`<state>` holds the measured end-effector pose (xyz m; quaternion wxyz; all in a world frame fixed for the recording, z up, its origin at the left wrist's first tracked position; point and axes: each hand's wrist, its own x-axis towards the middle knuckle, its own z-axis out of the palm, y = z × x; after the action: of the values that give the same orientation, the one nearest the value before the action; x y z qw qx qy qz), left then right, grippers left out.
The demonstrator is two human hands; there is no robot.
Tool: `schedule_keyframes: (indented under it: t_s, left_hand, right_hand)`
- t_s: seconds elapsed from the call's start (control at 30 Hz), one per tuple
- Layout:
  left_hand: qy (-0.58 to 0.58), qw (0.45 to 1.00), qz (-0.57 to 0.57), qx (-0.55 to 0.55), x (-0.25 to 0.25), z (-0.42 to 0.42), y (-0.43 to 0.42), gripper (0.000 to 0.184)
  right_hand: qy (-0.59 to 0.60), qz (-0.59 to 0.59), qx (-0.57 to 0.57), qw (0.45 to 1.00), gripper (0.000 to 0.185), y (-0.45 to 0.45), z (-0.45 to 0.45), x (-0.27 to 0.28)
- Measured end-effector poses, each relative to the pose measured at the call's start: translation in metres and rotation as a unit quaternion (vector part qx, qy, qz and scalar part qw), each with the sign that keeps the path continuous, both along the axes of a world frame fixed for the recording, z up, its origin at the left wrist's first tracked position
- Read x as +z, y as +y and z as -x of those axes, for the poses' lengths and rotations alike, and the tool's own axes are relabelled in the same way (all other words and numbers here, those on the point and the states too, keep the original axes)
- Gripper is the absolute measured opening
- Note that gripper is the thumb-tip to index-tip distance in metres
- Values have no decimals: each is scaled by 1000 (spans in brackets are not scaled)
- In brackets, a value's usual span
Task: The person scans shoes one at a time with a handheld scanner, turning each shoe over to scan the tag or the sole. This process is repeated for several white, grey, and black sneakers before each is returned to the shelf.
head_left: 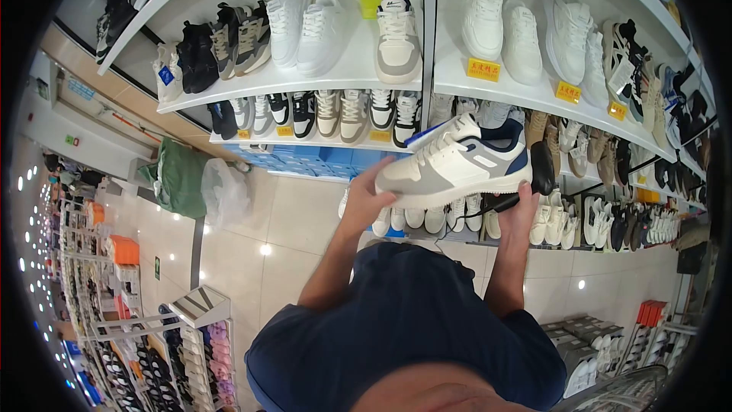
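A white and grey sneaker (446,172) with a navy collar is held up sideways in front of the shelves, toe to the left. My left hand (371,194) is closed around its toe end. At the heel, my right hand (520,210) grips the sole from below. A blue tag (428,136) hangs by the laces. Just behind the heel is a rounded black object (542,168); I cannot make out what it is or whether my right hand touches it. A similar grey and white sneaker (398,38) stands on the upper shelf.
Curved white shelves (351,76) full of shoes span the front. Yellow price cards (483,69) line the upper edge. Blue shoeboxes (320,162) are stacked below. A green bag (181,179) and a clear plastic bag (223,192) rest on the left floor. Shoe racks (194,362) stand lower left.
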<state>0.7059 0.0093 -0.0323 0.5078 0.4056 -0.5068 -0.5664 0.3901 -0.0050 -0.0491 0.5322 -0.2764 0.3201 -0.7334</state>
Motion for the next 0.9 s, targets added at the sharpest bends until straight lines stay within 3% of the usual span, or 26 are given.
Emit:
schedule_keyframes:
  t_s: [0.07,0.13,0.23,0.7,0.9]
  left_hand:
    - [60,995,11,75,2,4,-2,65]
    - [100,991,15,82,7,7,-3,63]
    - [144,985,23,91,16,12,-4,60]
    - [248,961,64,109,8,2,-15,49]
    - [251,956,5,150,16,-19,-21,46]
  right_hand:
    - [-8,-30,-2,1000,49,1,1,-6]
    - [-32,-36,-12,999,37,0,-9,3]
    - [-49,-18,0,999,33,-1,-10,-6]
    - [-102,-44,36,993,38,-15,-37,0]
    - [-104,-27,69,992,41,-28,-60,-1]
